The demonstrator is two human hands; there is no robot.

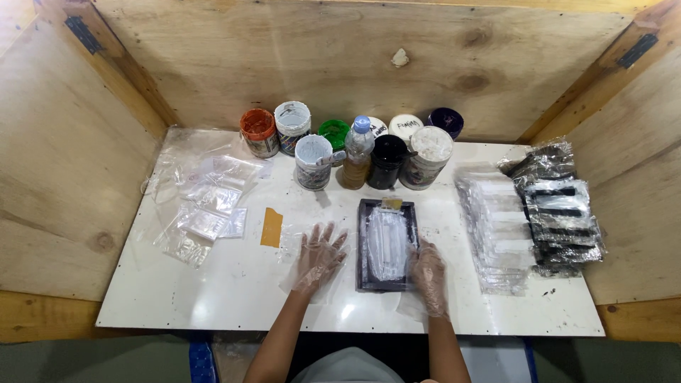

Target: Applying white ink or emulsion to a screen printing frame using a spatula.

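Observation:
Both my hands wear thin clear plastic gloves. My left hand lies flat on the white tabletop, fingers spread, just left of a dark rectangular tray. Inside the tray lies a clear plastic-wrapped whitish piece. My right hand rests at the tray's lower right corner, fingers touching its edge and the wrapped piece. A small yellowish tab sits at the tray's far end.
Several paint jars and a small bottle stand at the back. Clear plastic bags lie at left, an orange card beside them. Stacks of clear packets and black-and-white packets lie at right. Plywood walls enclose the table.

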